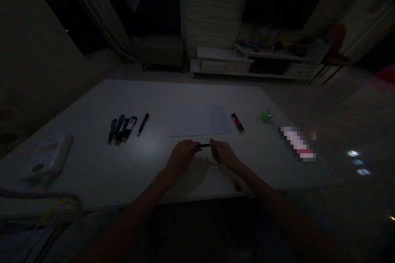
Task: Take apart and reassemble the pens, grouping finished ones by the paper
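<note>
Left hand and right hand, seen from above in dim light, close together over the near part of the bench. The fingertips of each hand pinch one end of a slim dark pen, which lies level between them, its middle showing in the short gap between the hands. Soft shadows of both hands and forearms fall on the bench below.

Directly ahead lies a sheet of paper, with dense handwritten lines on its right half. To the left of the sheet are a single magenta pen and, further left, a tight group of dark pens, all lying side by side. To its right are two red-and-black pens, lying together. Beyond them sit a small green block and a long white-and-red object, too pixelated to identify. A small tan object lies near the front edge of the bench, and a white power strip lies at the far left.
</note>
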Available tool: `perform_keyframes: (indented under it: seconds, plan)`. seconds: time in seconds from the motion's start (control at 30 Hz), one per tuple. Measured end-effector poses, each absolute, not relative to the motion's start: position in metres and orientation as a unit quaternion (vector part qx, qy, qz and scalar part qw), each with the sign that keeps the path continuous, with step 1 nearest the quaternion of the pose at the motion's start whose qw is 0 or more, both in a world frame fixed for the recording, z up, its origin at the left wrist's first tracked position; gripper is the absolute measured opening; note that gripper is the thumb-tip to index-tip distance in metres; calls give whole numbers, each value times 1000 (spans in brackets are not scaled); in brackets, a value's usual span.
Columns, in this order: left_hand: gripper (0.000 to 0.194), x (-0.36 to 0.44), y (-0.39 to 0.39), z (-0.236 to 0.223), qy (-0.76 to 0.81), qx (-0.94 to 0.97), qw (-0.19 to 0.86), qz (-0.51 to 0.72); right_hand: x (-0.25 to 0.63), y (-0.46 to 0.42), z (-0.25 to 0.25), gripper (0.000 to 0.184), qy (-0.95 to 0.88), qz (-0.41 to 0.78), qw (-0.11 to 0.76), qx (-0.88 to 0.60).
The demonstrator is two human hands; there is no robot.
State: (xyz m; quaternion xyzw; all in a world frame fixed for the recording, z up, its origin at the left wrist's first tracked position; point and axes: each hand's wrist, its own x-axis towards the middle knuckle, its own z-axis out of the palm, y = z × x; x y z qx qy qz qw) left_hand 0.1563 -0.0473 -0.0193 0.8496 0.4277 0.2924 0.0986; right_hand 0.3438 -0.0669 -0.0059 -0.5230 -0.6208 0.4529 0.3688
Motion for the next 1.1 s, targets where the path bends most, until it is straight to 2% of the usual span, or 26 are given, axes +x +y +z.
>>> perform_keyframes:
  seconds: [0.13,0.27,0.4,0.53,0.7,0.77,0.87,0.93,1.1]
  plan:
    - [14,156,-46,-21,423,844,96,315,344,-67,-6,38,-640,427,376,-516]
    - [15,156,-46,-22,408,847,93,327,346,-68,-2,47,-631,450,354,-523]
    - [15,156,-47,-22,399,851,78,332,346,-70,-2,36,-679,388,361,-508]
    - [16,156,-48,-21,382,862,47,329,343,-72,-7,51,-617,466,328,-543]
    - [16,156,-49,-19,395,854,65,332,347,-73,-4,34,-696,375,349,-504]
    - [16,155,-49,-17,377,859,67,340,346,-73,-8,39,-678,420,346,-494]
    - [15,151,-49,-14,351,876,37,328,343,-73,-17,50,-578,556,331,-496]
    - [14,150,-49,-12,349,888,20,300,341,-72,-20,52,-559,580,309,-506]
    - [12,153,-51,-11,386,882,69,263,349,-74,-7,31,-702,391,314,-506]
